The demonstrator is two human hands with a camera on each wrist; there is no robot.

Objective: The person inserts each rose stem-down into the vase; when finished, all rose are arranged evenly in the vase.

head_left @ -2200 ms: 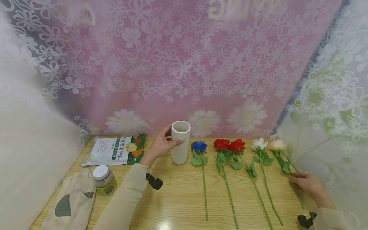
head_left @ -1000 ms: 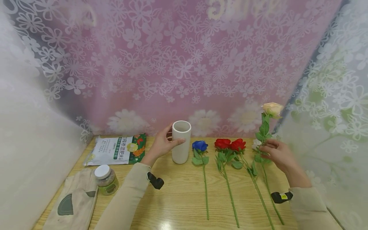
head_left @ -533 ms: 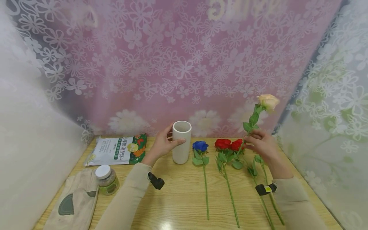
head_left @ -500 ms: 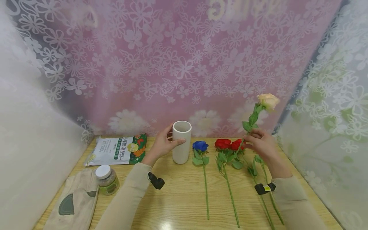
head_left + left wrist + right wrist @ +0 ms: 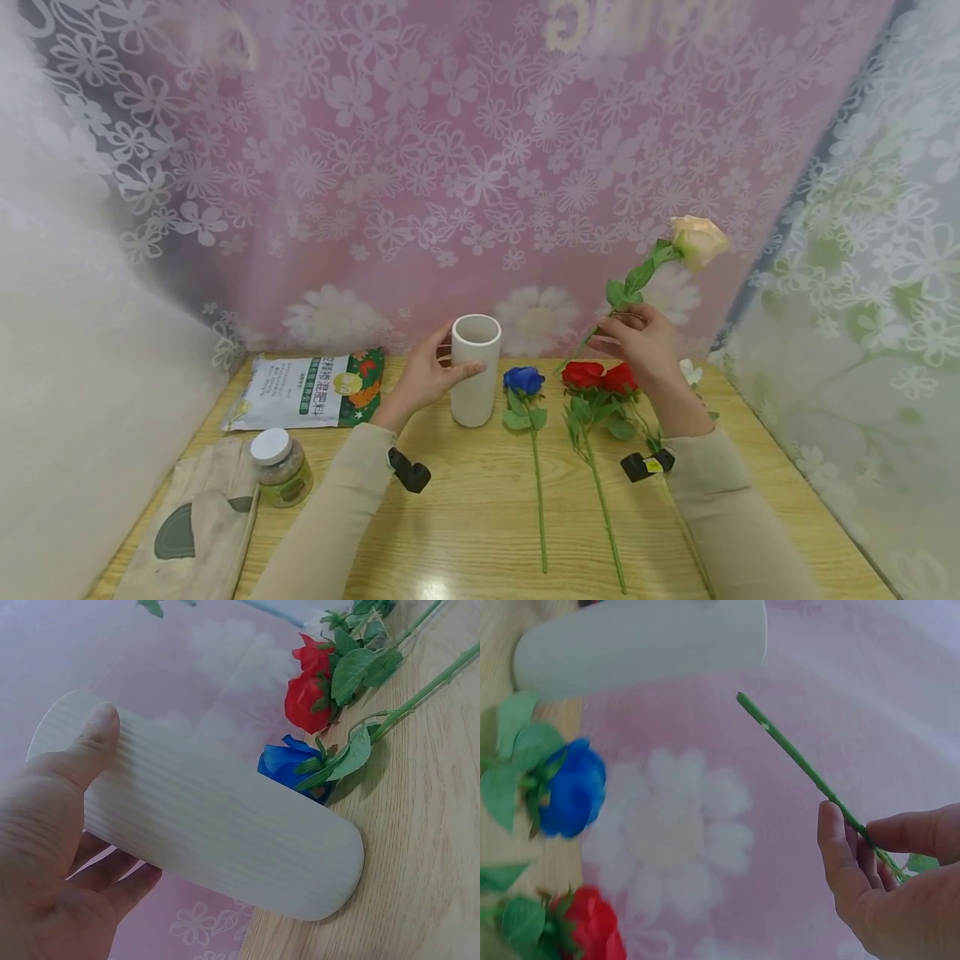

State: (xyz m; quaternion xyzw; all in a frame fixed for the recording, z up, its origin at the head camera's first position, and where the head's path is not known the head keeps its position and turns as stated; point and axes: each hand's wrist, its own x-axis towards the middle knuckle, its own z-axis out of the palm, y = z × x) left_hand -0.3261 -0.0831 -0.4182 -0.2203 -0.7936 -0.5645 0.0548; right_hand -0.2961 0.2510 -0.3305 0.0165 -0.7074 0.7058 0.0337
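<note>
Vase [image 5: 473, 392] upright on worktop [image 5: 465, 525], left of blue rose [image 5: 524, 381]; left hand [image 5: 427, 377] grips it, fingers curled round. Cream rose [image 5: 699, 242] tilted, right of vase, apart; right hand [image 5: 641, 342], fingers pinching stem [image 5: 795, 754]. Advised: steady vase, bring stem end over rim [image 5: 477, 343], straighten, lower gently.

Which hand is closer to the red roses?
The right hand: it's up near the red roses, holding the peach rose. The left hand is farther off, gripping the white vase, on the other side of the blue rose.
</note>
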